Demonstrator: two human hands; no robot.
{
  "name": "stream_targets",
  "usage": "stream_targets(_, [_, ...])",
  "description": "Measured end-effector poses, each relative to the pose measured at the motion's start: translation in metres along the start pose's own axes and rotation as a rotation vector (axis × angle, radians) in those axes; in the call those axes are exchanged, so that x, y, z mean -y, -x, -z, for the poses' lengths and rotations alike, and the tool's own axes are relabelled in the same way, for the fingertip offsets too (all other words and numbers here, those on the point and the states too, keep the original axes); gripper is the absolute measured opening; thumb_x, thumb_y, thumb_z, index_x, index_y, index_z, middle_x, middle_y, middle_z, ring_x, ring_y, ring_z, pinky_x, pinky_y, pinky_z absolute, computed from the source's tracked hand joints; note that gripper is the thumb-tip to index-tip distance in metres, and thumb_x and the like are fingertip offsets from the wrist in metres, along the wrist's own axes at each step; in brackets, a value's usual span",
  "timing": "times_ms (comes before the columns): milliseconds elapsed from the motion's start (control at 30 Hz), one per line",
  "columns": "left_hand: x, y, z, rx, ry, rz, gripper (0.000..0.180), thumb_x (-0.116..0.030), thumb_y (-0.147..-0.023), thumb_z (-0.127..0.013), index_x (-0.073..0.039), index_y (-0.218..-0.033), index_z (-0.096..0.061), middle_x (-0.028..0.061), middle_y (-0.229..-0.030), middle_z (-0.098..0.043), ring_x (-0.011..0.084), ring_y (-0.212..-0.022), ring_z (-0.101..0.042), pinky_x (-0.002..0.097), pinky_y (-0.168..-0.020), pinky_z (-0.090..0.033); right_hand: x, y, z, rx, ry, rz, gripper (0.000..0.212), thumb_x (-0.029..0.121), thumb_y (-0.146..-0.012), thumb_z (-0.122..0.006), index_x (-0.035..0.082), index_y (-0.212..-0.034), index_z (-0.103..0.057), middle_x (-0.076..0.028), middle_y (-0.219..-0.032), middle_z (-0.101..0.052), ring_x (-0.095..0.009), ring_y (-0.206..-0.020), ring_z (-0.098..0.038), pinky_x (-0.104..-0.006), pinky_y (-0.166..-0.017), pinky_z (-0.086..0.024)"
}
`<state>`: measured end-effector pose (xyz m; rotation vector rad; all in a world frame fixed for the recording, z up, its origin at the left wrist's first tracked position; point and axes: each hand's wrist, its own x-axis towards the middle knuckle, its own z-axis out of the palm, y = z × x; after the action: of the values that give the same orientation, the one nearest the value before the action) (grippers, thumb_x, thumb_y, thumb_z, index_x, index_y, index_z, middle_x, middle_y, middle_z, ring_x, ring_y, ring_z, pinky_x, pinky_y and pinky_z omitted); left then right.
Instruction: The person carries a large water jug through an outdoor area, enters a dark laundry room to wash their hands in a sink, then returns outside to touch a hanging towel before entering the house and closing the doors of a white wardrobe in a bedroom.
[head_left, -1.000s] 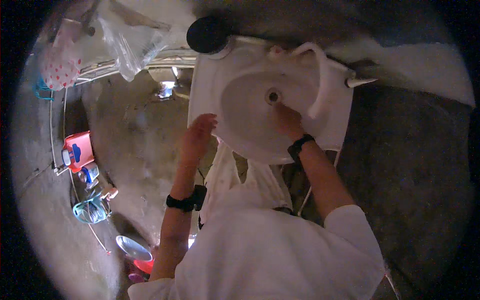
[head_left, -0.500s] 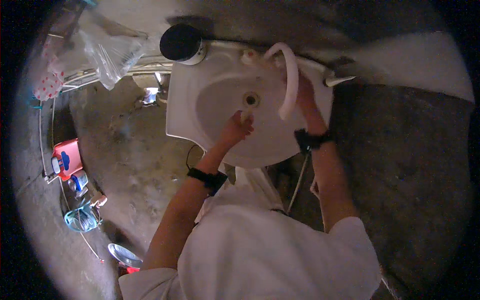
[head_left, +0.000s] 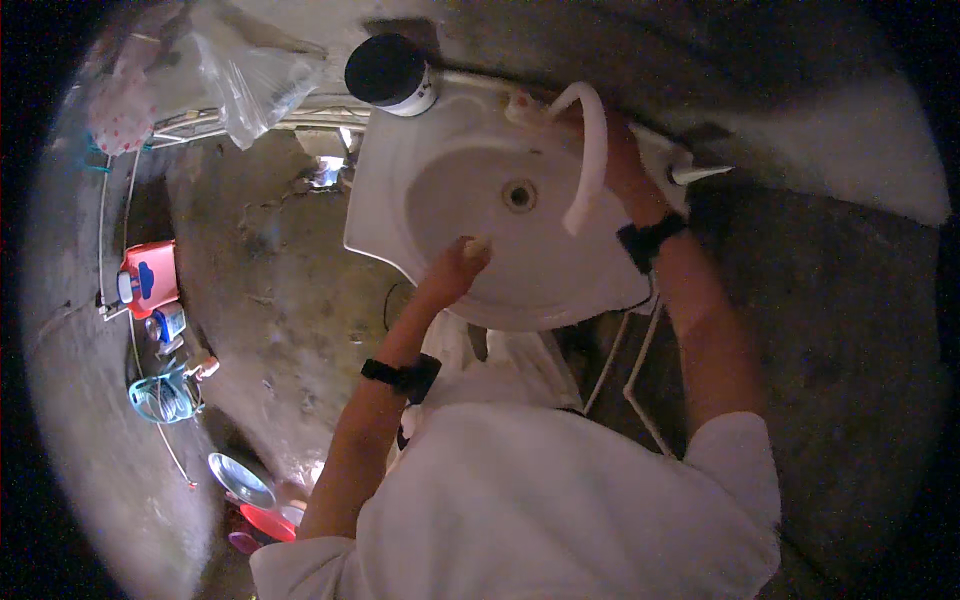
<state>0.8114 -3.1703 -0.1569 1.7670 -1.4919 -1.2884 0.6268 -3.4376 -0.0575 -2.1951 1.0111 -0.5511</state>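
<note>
A white washbasin with a round drain is in front of me. Over the basin's near left part, my left hand is closed around a small pale lump, whose kind I cannot make out. A curved white faucet arches over the right side of the bowl. Behind and right of its spout, my right hand reaches to the back of the basin at the faucet's base. Its fingers are hidden or too dark to read.
A black-lidded white tub stands on the basin's back left corner. A white cone-tipped object is at the right rim. A clear plastic bag hangs at left. A pink-red container, a blue basket and a metal basin lie farther left.
My right hand has moved farther back, toward the faucet's base. My left hand has drawn back from the drain toward the near left, still holding the pale lump. The view has shifted slightly.
</note>
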Motion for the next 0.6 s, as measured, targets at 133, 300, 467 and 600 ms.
stream_targets(133, [-0.005,0.028,0.033,-0.225,0.076,0.442,0.052,-0.039,-0.084,-0.057,0.001,-0.117,-0.049,0.0253,-0.103,-0.060,0.0407,-0.098,-0.057,0.0431,-0.083,-0.045,-0.008,0.068,-0.082,-0.204,-0.242,-0.252,0.027,0.026,-0.090,-0.049,0.003,-0.103,-0.054,-0.013,-0.096,-0.059,-0.026,-0.083,-0.058,-0.0383,-0.070,-0.049])
stream_targets(300, [0.008,0.021,0.028,-0.389,0.631,0.207,0.031,-0.027,-0.087,-0.057,-0.001,-0.102,-0.057,0.0124,-0.087,-0.065,0.0226,-0.084,-0.062,0.0338,-0.075,-0.048,-0.083,0.139,-0.177,0.024,-1.710,-1.010,0.024,0.027,-0.086,-0.058,0.003,-0.089,-0.061,-0.007,-0.084,-0.064,-0.018,-0.070,-0.059,-0.0327,-0.062,-0.048])
stream_targets(467, [-0.017,0.012,0.029,-0.336,0.385,0.238,0.026,-0.026,-0.089,-0.053,-0.003,-0.098,-0.057,0.0067,-0.082,-0.063,0.0148,-0.077,-0.059,0.0295,-0.070,-0.047,-0.036,0.092,-0.161,-0.006,-2.062,-0.853,0.030,0.029,-0.087,-0.057,0.004,-0.102,-0.059,-0.010,-0.096,-0.063,-0.021,-0.085,-0.060,-0.0329,-0.077,-0.048])
stream_targets(600, [0.004,0.020,0.022,-0.340,0.214,-0.123,0.028,-0.027,-0.088,-0.054,-0.002,-0.102,-0.054,0.0121,-0.083,-0.064,0.0238,-0.077,-0.062,0.0345,-0.071,-0.049,0.029,0.067,-0.127,0.096,-2.063,-0.654,0.036,0.027,-0.086,-0.057,0.003,-0.113,-0.053,-0.012,-0.112,-0.058,-0.025,-0.103,-0.055,-0.0359,-0.091,-0.043])
